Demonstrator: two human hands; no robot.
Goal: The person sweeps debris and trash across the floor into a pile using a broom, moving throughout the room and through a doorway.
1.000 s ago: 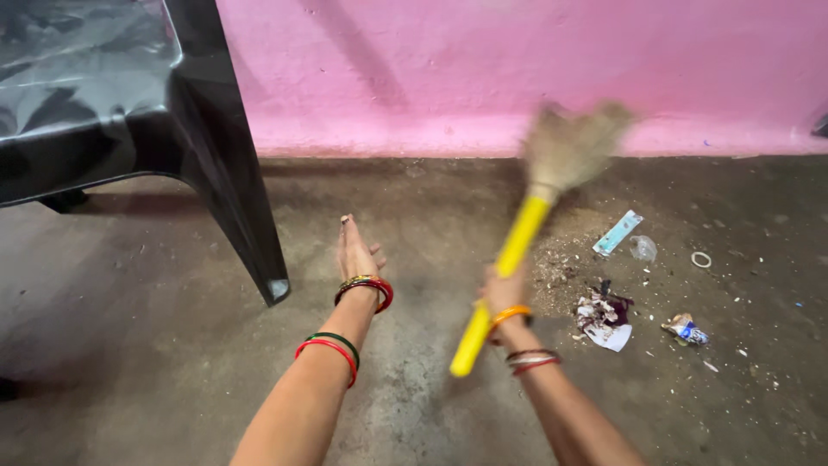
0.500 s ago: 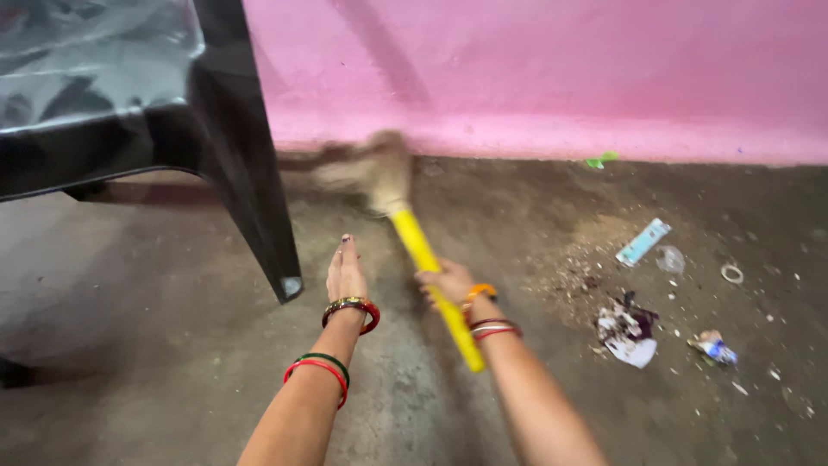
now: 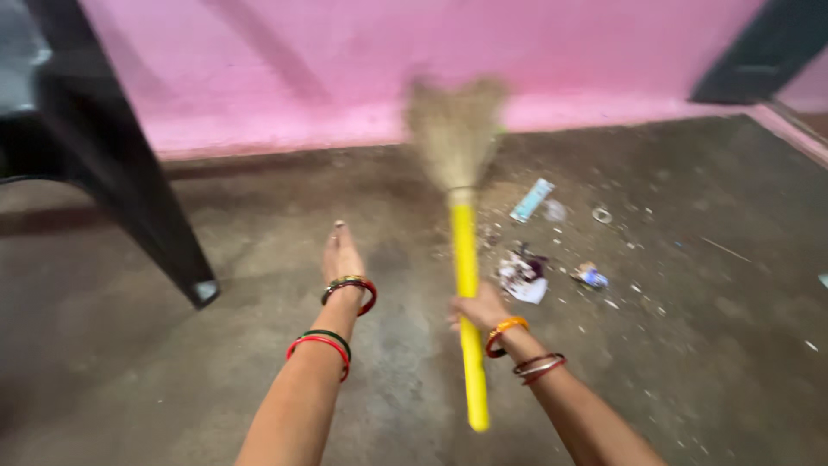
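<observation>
Both hands are out in front of me: my right hand (image 3: pixel 479 308) is wrapped around the yellow handle of the broom (image 3: pixel 464 259), whose straw head is blurred near the pink wall (image 3: pixel 345 69). Flat and open, my left hand (image 3: pixel 341 256) rests palm-down on the floor (image 3: pixel 172 362). Scraps of litter (image 3: pixel 523 278) lie just right of the handle. A black leg (image 3: pixel 129 190) stands left.

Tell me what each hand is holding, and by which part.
The right hand grips the broom on its yellow handle, well below the bristles. The left hand holds nothing; it is stretched out flat over the floor.
</observation>
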